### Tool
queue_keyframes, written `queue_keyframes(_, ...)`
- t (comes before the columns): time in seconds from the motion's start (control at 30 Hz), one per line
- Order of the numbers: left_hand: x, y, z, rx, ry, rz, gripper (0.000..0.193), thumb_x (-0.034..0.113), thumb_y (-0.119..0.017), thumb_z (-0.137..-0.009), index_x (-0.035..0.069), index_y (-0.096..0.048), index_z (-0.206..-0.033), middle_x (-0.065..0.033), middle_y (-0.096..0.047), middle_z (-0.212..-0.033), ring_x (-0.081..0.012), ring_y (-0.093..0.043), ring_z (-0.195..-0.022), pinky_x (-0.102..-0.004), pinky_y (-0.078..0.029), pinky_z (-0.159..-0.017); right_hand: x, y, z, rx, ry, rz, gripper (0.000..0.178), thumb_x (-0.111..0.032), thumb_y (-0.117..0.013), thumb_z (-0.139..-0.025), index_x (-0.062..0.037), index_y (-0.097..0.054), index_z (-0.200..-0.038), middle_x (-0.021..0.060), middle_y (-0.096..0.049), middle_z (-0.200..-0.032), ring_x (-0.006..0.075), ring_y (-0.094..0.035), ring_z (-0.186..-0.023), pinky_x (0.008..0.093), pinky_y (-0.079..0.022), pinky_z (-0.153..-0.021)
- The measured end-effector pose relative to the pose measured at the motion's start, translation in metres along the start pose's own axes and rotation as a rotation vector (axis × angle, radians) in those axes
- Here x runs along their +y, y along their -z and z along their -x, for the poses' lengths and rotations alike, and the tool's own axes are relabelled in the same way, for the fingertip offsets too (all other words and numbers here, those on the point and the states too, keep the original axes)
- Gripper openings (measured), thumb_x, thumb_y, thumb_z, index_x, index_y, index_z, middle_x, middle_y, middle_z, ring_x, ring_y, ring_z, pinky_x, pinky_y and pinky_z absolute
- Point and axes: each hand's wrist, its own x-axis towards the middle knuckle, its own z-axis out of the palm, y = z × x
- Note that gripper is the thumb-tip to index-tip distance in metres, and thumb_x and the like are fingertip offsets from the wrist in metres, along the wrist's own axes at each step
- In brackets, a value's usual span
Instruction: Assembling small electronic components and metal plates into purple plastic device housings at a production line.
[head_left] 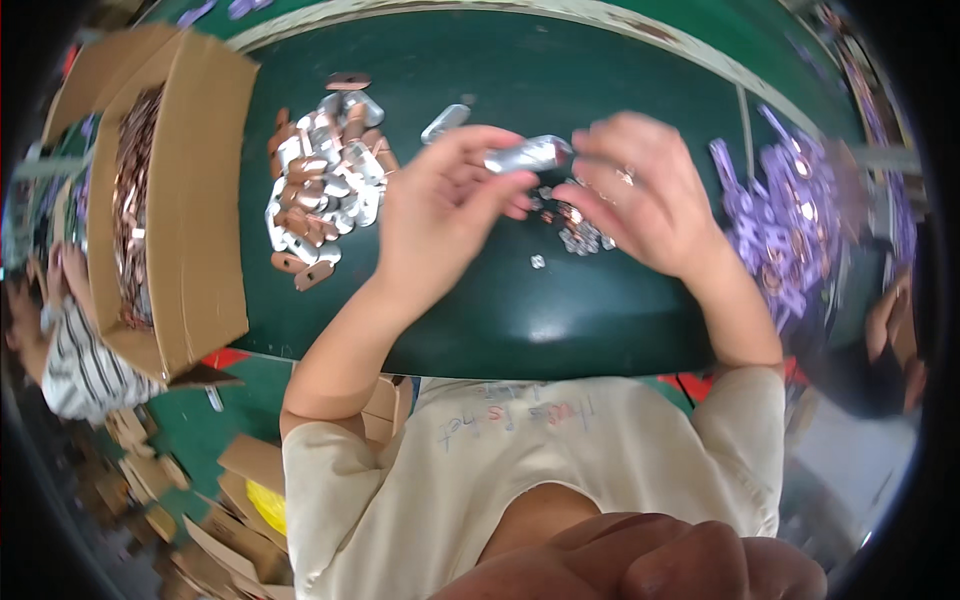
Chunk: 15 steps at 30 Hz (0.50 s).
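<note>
My left hand (440, 205) is closed on a shiny silver oblong metal piece (525, 156), pinched between thumb and fingers above the table. At that piece's right end, a darker reddish spot shows. My right hand (645, 190) is beside this end, its curled fingers smeared by motion; whether it grips something is unclear. Below it lies a small heap of tiny shiny metal parts (580, 238), partly covered by the hand, with one loose part (538, 262) nearer me. Another silver oblong piece (446, 122) rests just beyond my left hand.
Left on the green table (480, 335) lies a pile of silver and copper-coloured oblong pieces (325, 170). A cardboard box (205, 200) full of copper-coloured pieces stands farther left. Purple strips (790, 220) are heaped at right. Other people (85, 350) sit on both sides.
</note>
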Motion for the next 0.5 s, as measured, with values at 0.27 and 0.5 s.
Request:
queue_keyframes(0.27,0.005,-0.004,0.004,-0.075,0.085,0.115,0.027,-0.004,-0.061,-0.08,-0.007,-0.054,-0.106,-0.0106,-0.061,-0.089,-0.0134,-0.061,-0.073,-0.0243,-0.052,-0.065,0.035,0.087,0.116,-0.575,-0.991,0.624,0.047,-0.038,-0.072,-0.069,-0.002,-0.06,-0.097,0.0127,-0.05,-0.106,0.0324,-0.042,-0.104,0.0462,-0.037,-0.083)
queue_keyframes(0.5,0.027,-0.01,0.014,-0.088,0.098,0.076,0.025,-0.005,-0.056,-0.083,-0.005,-0.051,-0.108,-0.0118,-0.062,-0.089,-0.015,-0.063,-0.075,-0.023,-0.052,-0.068,0.022,0.075,0.065,0.204,-1.27,-0.814,0.027,-0.023,-0.045,-0.094,0.0009,-0.049,-0.106,0.0111,-0.055,-0.101,0.0176,-0.058,-0.08,0.0301,-0.05,-0.067)
